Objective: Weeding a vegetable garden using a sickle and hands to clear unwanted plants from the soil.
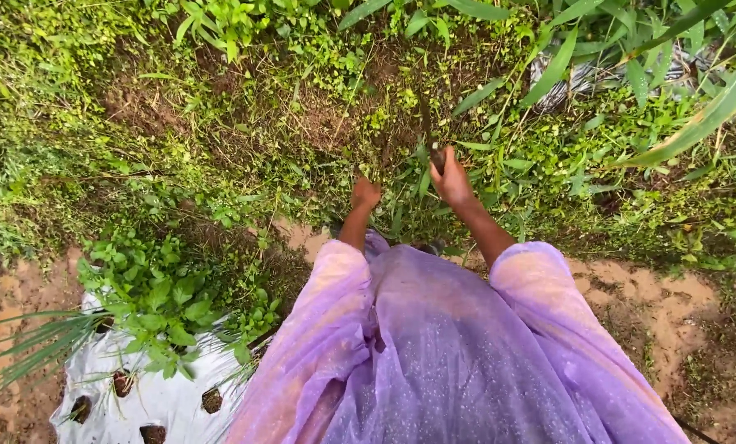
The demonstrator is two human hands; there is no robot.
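Purple raincoat sleeves were stretched toward the weeds. A dark-handled blade was gripped in the closed right hand; the left hand was fisted among stems. Much growth was left uncut beside white plastic sheeting.

Outdoor farm plot: weedy ground, bare soil, perforated plastic mulch sheet.

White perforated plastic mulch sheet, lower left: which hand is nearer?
Left. The left hand is up and right of the sheet; the right hand, gripping a dark tool handle, is farther right.
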